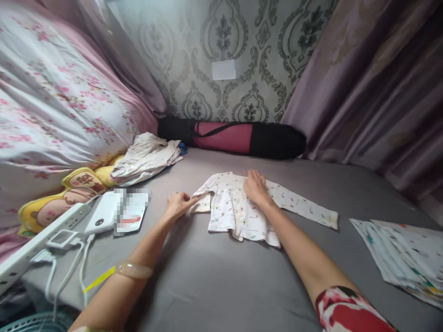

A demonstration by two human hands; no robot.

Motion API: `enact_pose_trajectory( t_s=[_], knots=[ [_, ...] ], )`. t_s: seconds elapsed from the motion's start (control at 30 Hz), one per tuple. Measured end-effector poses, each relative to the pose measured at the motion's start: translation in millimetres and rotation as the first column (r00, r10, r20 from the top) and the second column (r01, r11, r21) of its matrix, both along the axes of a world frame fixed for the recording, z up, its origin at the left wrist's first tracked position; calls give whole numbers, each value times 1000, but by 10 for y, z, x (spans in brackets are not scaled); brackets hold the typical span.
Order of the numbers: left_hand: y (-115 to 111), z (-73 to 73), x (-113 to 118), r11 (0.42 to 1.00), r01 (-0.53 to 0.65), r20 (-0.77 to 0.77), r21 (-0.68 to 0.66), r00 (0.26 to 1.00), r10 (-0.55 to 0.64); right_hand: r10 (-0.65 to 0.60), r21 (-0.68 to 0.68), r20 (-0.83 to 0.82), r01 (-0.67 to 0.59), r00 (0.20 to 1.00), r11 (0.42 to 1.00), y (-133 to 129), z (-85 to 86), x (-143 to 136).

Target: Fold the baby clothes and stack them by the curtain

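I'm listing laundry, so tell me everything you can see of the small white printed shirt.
The shirt is white, thin-looking cloth with small scattered coloured prints and long sleeves. It lies spread on the gray sheet, its wavy, rumpled hem toward the camera. The right-side sleeve stretches out to a cream cuff; the left-side sleeve bends. The left grip touches that bend, whether pinching is unclear; the right grip rests on the upper part.

The right hand [256, 186] hides some of the shirt [232, 210]; the right edge crops folded cloths [411, 253].
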State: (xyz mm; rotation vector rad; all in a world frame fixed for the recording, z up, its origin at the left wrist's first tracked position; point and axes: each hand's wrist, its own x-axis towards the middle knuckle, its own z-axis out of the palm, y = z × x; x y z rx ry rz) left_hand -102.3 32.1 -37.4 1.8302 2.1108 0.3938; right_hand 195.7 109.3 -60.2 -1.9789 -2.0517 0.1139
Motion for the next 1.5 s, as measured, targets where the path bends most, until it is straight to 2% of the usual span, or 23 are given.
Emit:
enact_pose_trajectory(
  t_s=[0.1,0.17,0.27,0.37,0.43,0.47,0.53,0.57,0.6,0.67,0.77,0.83,0.9,1.0,1.1,1.23,1.37,1.43,1.5],
  knots=[
    [-4,111,159,993,-100,-50,-68,994,96,209,7,-63,-209,976,978,143,-43,-383],
    [12,153,241,984,-135,-83,-114,989,126,294,-4,-122,-297,948,955,190,-44,-638],
    [71,137,278,978,-104,-1,-181,994,106,308,-13,-194,-317,931,948,197,-41,-883],
    [171,79,213,997,-5,99,-82,995,13,256,-11,-224,-265,940,964,175,-81,-945],
    [244,67,136,993,57,-9,108,998,-56,240,8,-234,-245,942,969,163,-127,-938],
    [275,73,91,970,98,-111,222,991,-75,238,17,-237,-240,942,971,158,-149,-934],
    [318,90,-4,886,218,-325,410,942,-81,237,28,-231,-237,944,971,144,-178,-937],
    [329,92,-54,841,279,-412,463,908,-74,234,28,-223,-234,946,972,134,-183,-944],
    [333,84,-104,811,329,-483,484,873,-67,234,22,-213,-235,949,972,121,-181,-954],
    [324,35,-208,809,383,-574,445,816,-71,235,-3,-188,-240,953,971,88,-161,-980],
    [294,-69,-359,901,346,-610,262,783,-123,243,-53,-147,-253,959,966,35,-113,-1017],
    [289,-99,-443,954,264,-570,145,810,-137,242,-70,-123,-252,962,965,8,-88,-1034],
    [319,-78,-503,983,155,-487,100,869,-88,235,-78,-102,-243,967,967,-3,-78,-1045],
    [448,-10,-552,994,-37,-308,99,949,66,230,-87,-74,-236,970,968,6,-89,-1048],
    [625,7,-580,984,-177,-201,29,963,179,233,-95,-49,-237,971,967,31,-113,-1044],
    [796,-9,-609,967,-237,-67,-92,970,232,234,-107,-30,-236,972,966,49,-127,-1042],
    [851,63,-613,949,-238,100,-208,960,263,229,-113,-17,-230,973,967,44,-119,-1051],
    [850,97,-598,953,-212,157,-218,956,248,227,-102,-14,-227,974,969,43,-120,-1056],
    [844,100,-570,969,-191,238,-156,945,224,220,-99,-15,-220,975,970,44,-124,-1062]
  ],
)
